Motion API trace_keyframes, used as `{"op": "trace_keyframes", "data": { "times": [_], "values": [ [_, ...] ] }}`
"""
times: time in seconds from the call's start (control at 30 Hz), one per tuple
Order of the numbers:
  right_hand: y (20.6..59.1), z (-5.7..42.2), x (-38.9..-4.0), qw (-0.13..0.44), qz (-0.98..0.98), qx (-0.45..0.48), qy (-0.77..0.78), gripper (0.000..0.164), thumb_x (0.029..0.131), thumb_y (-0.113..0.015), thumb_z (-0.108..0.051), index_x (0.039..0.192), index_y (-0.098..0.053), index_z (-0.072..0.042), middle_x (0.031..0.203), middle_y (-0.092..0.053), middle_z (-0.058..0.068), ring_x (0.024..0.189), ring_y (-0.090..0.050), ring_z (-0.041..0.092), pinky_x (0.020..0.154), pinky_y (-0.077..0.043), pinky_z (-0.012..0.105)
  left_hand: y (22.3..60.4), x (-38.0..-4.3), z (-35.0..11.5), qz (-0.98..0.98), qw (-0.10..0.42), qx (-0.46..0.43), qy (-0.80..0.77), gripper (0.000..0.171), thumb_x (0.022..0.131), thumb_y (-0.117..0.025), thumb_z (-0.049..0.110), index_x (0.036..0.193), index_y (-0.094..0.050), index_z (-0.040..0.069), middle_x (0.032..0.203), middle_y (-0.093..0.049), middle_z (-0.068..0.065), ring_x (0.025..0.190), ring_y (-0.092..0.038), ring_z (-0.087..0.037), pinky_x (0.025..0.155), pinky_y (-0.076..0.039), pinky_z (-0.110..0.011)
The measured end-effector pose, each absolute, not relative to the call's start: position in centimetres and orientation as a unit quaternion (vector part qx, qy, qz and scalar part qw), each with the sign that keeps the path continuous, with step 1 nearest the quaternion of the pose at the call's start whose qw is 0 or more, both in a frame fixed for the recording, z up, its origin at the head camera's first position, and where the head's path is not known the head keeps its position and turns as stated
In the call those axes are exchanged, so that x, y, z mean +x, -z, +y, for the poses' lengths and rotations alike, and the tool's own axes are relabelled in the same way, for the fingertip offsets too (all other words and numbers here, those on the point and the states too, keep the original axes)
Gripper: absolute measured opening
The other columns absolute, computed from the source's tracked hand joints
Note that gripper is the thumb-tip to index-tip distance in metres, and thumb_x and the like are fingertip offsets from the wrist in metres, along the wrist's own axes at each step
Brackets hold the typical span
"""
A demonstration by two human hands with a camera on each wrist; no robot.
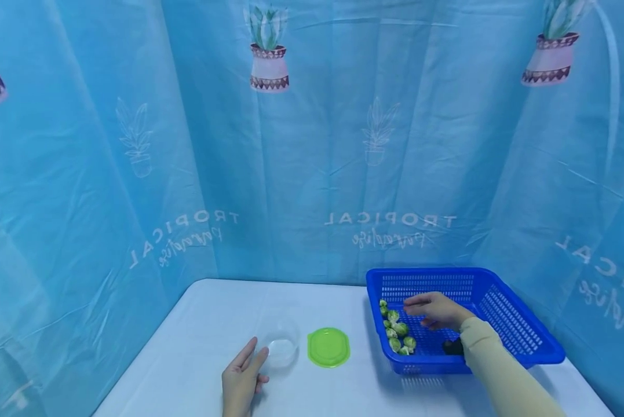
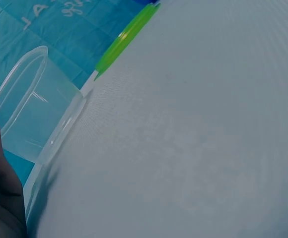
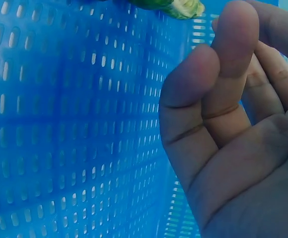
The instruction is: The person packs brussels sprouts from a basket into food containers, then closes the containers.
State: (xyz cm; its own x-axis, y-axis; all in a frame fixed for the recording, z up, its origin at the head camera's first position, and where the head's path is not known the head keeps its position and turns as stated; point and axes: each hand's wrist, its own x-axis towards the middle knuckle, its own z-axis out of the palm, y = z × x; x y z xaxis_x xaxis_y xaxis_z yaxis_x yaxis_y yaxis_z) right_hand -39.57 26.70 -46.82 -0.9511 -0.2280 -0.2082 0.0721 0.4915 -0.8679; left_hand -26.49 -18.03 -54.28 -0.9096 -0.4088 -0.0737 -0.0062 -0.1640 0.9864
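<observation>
**While poised above the basket (image 1: 426,271), close to the sprouts (image 1: 400,329), holding nothing**

Looking first at the right hand (image 1: 437,310): reaching in over the mesh floor, with fingers slightly bent and nothing between them, just beside the sprouts bunched along the basket's left side. Judging by looks: small, light, firm, roundish. Likely to roll if nudged off-centre, perhaps slick if damp, though impossible to tell from here. Not apt to bruise; more apt to shed an outer leaf. Best to take one from above, with thumb and forefinger across the widest part, clear of loose leaf edges.

Over to the left hand (image 1: 241,376): beside the clear tub (image 1: 282,347), with thumb and forefinger parted and no firm hold to be seen. Touching or merely near? Cannot tell. Upright on the table (image 1: 197,324), just left of the green lid (image 1: 328,347). Expect hardly any weight, thin bendy walls, an easy slide. Steady low around the wall rather than squeezing the rim.
</observation>
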Motion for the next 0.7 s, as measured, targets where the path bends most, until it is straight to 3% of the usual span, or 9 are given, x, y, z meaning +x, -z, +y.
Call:
{"op": "trace_keyframes", "data": {
  "times": [0.13,0.33,0.53,0.7],
  "values": [
    [46.96,26.71,-39.52,0.156,0.847,-0.056,0.505,0.05,0.101,-0.074,-0.017,0.143,-0.059,0.006,0.127,-0.07,0.016,0.071,-0.061,0.026,0.063,-0.051,0.038,54.28,-26.49,-17.97,-0.637,0.137,0.162,0.741,0.063,0.096,-0.082,0.023,0.149,-0.056,0.0,0.144,-0.057,-0.024,0.054,-0.067,-0.016,0.044,-0.048,-0.02],
    [47.16,26.68,-39.44,0.156,0.846,-0.053,0.506,0.05,0.101,-0.074,-0.017,0.142,-0.059,0.007,0.125,-0.071,0.017,0.071,-0.061,0.026,0.061,-0.05,0.036,54.44,-26.83,-17.8,-0.622,0.151,0.178,0.747,0.057,0.097,-0.079,0.011,0.146,-0.056,-0.005,0.118,-0.073,-0.023,0.065,-0.073,-0.019,0.052,-0.056,-0.024],
    [47.23,26.5,-39.36,0.157,0.844,-0.055,0.51,0.049,0.101,-0.075,-0.018,0.141,-0.061,0.007,0.122,-0.073,0.016,0.07,-0.061,0.025,0.058,-0.047,0.033,54.29,-26.82,-17.72,-0.608,0.159,0.185,0.755,0.053,0.098,-0.073,0.003,0.146,-0.054,-0.009,0.109,-0.074,-0.026,0.07,-0.075,-0.018,0.065,-0.062,-0.029],
    [47.05,26.36,-39.3,0.147,0.851,-0.047,0.503,0.045,0.101,-0.074,-0.017,0.139,-0.063,0.005,0.12,-0.073,0.014,0.07,-0.061,0.027,0.059,-0.048,0.034,54.12,-26.68,-17.57,-0.606,0.162,0.185,0.757,0.049,0.097,-0.073,0.002,0.143,-0.057,-0.01,0.108,-0.074,-0.028,0.065,-0.074,-0.019,0.061,-0.062,-0.029]
  ]
}}
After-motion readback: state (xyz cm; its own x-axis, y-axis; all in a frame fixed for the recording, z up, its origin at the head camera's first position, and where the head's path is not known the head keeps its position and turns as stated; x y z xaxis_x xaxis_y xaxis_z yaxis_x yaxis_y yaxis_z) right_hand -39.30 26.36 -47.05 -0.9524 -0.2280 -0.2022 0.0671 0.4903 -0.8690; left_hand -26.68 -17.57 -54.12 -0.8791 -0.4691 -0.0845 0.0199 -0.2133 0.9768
